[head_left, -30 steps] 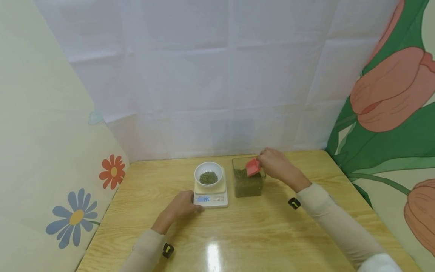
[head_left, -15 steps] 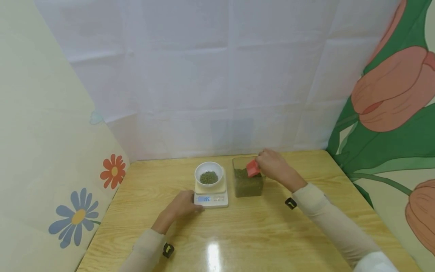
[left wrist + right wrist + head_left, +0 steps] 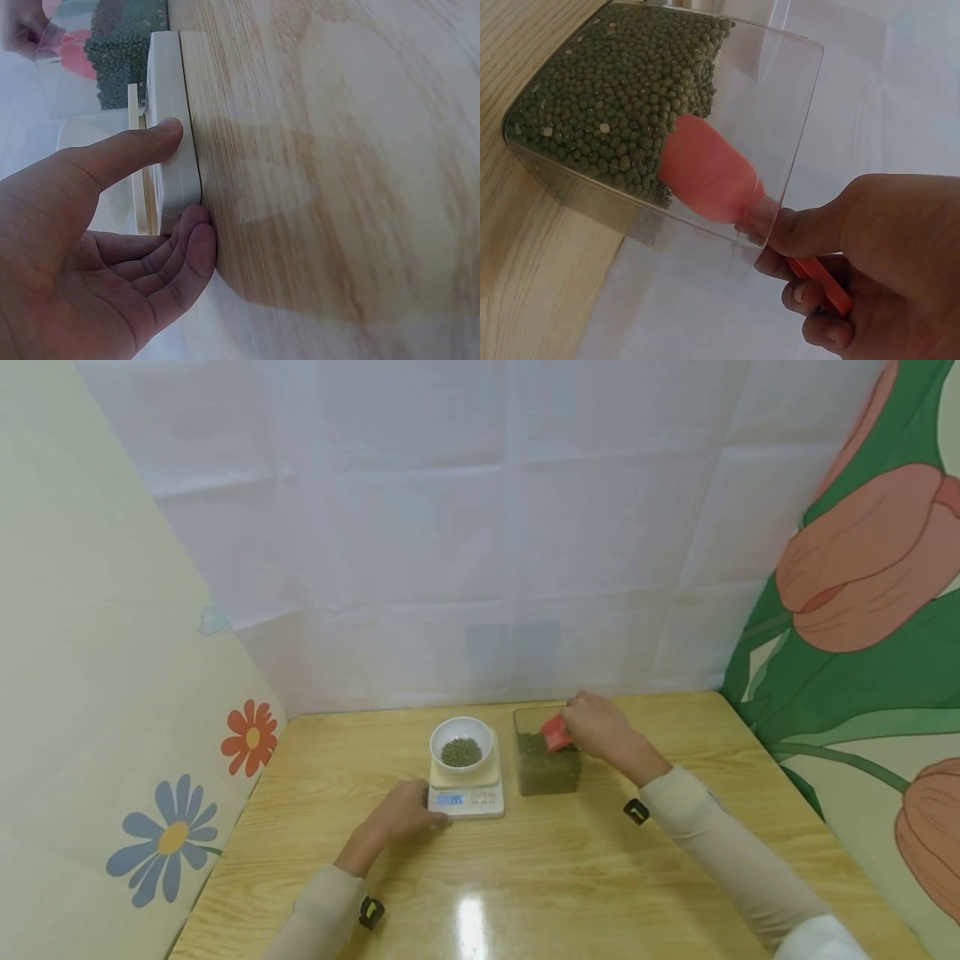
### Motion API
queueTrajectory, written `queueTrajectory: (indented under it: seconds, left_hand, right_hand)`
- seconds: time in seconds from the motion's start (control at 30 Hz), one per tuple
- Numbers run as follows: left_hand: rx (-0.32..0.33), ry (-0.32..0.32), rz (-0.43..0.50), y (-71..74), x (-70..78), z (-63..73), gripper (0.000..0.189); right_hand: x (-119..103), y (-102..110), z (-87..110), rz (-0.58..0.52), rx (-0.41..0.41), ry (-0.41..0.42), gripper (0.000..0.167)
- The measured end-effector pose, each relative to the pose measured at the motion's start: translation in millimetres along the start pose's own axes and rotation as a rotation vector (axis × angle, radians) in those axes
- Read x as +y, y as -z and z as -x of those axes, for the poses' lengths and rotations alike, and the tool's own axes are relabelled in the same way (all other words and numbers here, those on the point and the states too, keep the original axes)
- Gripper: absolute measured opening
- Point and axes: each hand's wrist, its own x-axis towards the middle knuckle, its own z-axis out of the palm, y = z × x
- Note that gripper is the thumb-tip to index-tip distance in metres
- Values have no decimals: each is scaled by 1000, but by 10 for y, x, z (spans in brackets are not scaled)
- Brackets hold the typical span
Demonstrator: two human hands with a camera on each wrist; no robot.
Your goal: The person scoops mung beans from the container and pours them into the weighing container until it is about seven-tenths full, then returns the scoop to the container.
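My left hand grips the front left corner of a white digital kitchen scale, thumb along its front side and curled fingers at its left side. On the scale stands a white bowl with a small heap of green mung beans. To the right is a clear square container, partly filled with the same beans. My right hand holds a red scoop by its handle over the container's rim. The scoop's front edge is in the beans; its inside is hidden in the right wrist view.
A wooden table bears everything. Behind it hangs a white cloth; flowered panels stand left and right. Small black tags hang near both sleeves.
My right hand has shifted slightly left and down, and the scoop has tipped deeper toward the beans. The left hand, scale and bowl stay put.
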Motion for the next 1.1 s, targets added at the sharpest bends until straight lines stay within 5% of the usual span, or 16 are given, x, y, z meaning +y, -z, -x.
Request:
queueTrajectory:
  seconds: [1.1]
  left_hand:
    - [15,-2,-33,0,-12,-12,34]
  right_hand:
    - [-15,-89,5,-66,-50,-18,5]
